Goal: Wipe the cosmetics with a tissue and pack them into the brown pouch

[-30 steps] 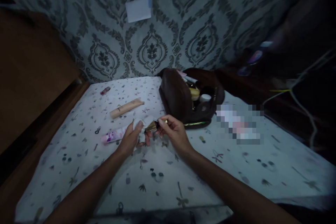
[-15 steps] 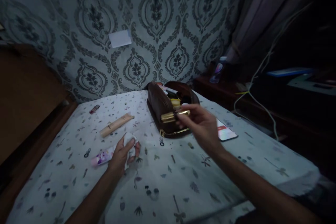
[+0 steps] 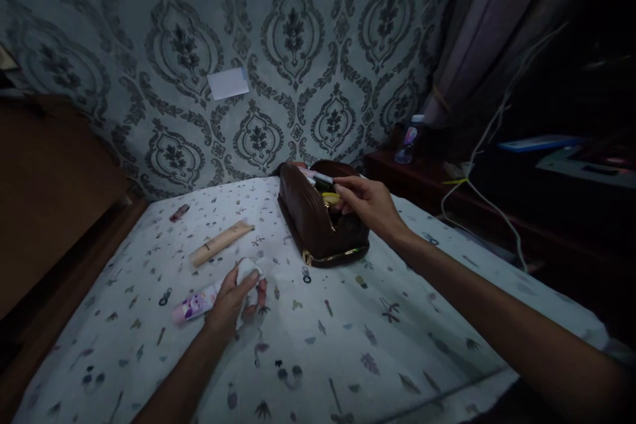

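My left hand (image 3: 233, 298) is closed around a crumpled white tissue (image 3: 249, 273), low over the bedsheet. Beside its wrist lies a pink and white tube with purple pictures (image 3: 196, 303). A beige squeeze tube (image 3: 222, 243) rests further back. The brown pouch (image 3: 308, 212) stands unzipped at the centre, several cosmetics inside. My right hand (image 3: 368, 205) reaches into its opening with the fingers drawn together; their tips are partly hidden, and what they hold cannot be made out. Near them are a pale slim stick (image 3: 322, 177) and a yellow item (image 3: 330, 199).
A small dark reddish item (image 3: 179, 212) lies at the back left of the patterned sheet (image 3: 308, 358). A brown board (image 3: 54, 199) borders the left side. On the right, a bottle (image 3: 410, 139) stands on a dark red ledge, with a white cable (image 3: 489, 195) hanging nearby.
My right hand has moved from in front of the pouch into its opening. The gold tube it held is no longer clearly visible. My left hand stays in place with the tissue.
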`<state>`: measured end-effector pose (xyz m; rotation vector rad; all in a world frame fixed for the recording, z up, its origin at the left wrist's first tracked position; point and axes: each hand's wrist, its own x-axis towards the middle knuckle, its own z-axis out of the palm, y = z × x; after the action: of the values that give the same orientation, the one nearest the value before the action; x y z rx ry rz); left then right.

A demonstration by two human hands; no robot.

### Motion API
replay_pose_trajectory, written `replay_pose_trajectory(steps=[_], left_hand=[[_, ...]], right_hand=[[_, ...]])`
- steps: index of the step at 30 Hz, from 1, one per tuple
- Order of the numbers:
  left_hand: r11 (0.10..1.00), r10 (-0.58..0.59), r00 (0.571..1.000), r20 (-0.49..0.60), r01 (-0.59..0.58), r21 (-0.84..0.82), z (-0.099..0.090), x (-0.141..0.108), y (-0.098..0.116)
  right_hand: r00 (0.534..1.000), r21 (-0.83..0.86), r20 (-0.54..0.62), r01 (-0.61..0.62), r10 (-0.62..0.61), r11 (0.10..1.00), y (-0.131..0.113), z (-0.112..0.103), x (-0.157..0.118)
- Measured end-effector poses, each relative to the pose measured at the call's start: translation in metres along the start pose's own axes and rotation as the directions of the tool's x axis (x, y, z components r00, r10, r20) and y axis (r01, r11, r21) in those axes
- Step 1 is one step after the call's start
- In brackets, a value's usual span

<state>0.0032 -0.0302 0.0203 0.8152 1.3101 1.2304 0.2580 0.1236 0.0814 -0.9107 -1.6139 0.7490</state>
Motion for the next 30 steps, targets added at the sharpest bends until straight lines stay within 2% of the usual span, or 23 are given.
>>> replay_pose_trajectory(steps=[6,10,12,14,16,18,20,23,25,27,28,29,30], left_hand=[[0.998,0.001,0.996,0.092,-0.007,0.056,-0.002,0.003,-0.003],[0.995,0.001,0.993,0.114,-0.012,0.098,-0.003,0.003,-0.002],[0.99,0.005,0.99,0.138,-0.023,0.136,-0.005,0.004,-0.001],[0.985,0.014,0.987,0.16,-0.041,0.166,-0.008,0.005,-0.002],[0.977,0.023,0.983,0.182,-0.06,0.203,-0.01,0.006,-0.004],[0.967,0.067,0.975,0.21,-0.116,0.228,-0.011,0.008,-0.008],[0.943,0.164,0.956,0.241,-0.224,0.245,-0.012,0.009,-0.013],[0.838,0.342,0.913,0.222,-0.403,0.367,-0.016,0.013,-0.013],[0.723,0.463,0.876,0.138,-0.463,0.513,-0.026,0.014,-0.005],[0.597,0.558,0.829,0.038,-0.433,0.675,-0.042,0.015,0.009],[0.539,0.575,0.818,-0.003,-0.377,0.753,-0.053,0.014,0.018],[0.482,0.562,0.827,-0.034,-0.293,0.826,-0.065,0.013,0.027],[0.438,0.505,0.862,-0.04,-0.216,0.873,-0.077,0.011,0.035]], right_hand=[[0.995,-0.014,-0.099,0.031,-0.033,0.999,-0.01,-0.003,-0.009],[0.982,-0.076,-0.15,0.104,-0.114,0.992,-0.025,0.01,-0.031],[0.977,-0.105,-0.138,0.149,-0.163,0.983,-0.03,0.021,-0.044],[0.977,-0.121,-0.047,0.203,-0.21,0.972,-0.031,0.036,-0.055],[0.956,-0.122,0.125,0.28,-0.265,0.952,-0.026,0.053,-0.064],[0.903,-0.095,0.306,0.345,-0.303,0.934,-0.017,0.074,-0.069],[0.859,-0.055,0.421,0.344,-0.291,0.937,-0.006,0.095,-0.073],[0.873,-0.056,0.454,0.231,-0.181,0.971,0.009,0.123,-0.079],[0.886,-0.043,0.457,0.116,-0.084,0.992,0.014,0.137,-0.084],[0.874,-0.011,0.487,0.018,-0.01,1.0,0.015,0.147,-0.091],[0.863,0.0,0.505,-0.011,0.01,1.0,0.015,0.15,-0.094],[0.855,0.005,0.518,-0.026,0.02,1.0,0.014,0.152,-0.098],[0.851,0.005,0.525,-0.029,0.022,1.0,0.014,0.154,-0.102]])
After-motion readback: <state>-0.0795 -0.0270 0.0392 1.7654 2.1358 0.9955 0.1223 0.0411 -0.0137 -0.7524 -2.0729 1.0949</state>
